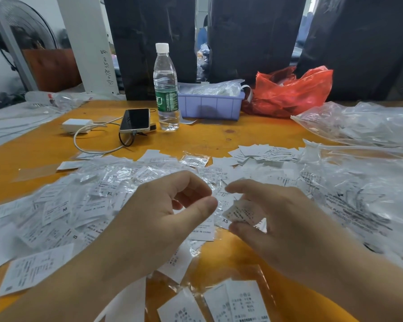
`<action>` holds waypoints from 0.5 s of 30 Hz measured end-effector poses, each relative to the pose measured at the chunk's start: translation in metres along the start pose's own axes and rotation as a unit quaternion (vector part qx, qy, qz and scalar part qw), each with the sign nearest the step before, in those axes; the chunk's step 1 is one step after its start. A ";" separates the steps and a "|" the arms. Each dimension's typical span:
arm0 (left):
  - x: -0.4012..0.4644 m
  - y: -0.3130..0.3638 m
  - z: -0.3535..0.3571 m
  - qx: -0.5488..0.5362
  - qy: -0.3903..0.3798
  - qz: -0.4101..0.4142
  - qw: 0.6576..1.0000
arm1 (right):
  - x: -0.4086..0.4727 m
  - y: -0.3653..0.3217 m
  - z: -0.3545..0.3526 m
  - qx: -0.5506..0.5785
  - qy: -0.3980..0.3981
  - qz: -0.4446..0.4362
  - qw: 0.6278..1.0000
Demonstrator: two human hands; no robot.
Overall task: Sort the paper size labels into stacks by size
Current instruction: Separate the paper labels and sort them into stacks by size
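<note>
One folded label [239,211] is pinched in the right hand [286,226]; left hand [154,217] curls empty beside it.

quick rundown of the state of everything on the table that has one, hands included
left hand: over the pile, fingers curled, thumb and forefinger close, holding nothing clear
right hand: pinches a folded label
loose labels: scattered, unsorted, no stacks visible
water bottle: upright, capped, partly full
phone: screen dark, cable plugged in
purple tray: holds bagged labels
red bag: crumpled, open
clear bags: heaped at right
</note>
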State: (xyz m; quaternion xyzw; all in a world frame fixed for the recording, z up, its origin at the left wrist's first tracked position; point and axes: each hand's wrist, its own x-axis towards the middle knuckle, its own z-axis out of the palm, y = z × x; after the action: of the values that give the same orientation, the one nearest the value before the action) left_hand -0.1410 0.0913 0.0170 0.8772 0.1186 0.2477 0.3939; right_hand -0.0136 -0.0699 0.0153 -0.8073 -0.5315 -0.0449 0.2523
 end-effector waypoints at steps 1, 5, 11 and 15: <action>-0.001 0.000 0.002 -0.002 -0.018 -0.007 1.000 | 0.000 -0.001 0.001 0.007 -0.003 -0.012 1.000; -0.004 0.002 0.011 -0.009 -0.075 0.010 0.997 | -0.002 -0.009 0.002 0.035 -0.012 -0.058 0.998; -0.003 0.002 0.009 0.011 -0.017 0.027 0.999 | -0.001 -0.007 -0.001 0.034 0.024 -0.075 0.996; -0.002 0.003 0.005 0.007 0.017 0.013 1.000 | 0.003 -0.003 -0.004 -0.014 0.053 -0.020 0.998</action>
State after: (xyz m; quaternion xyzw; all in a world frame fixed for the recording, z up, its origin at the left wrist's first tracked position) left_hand -0.1396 0.0855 0.0159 0.8772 0.1154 0.2667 0.3821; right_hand -0.0138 -0.0683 0.0209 -0.7961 -0.5330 -0.1004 0.2683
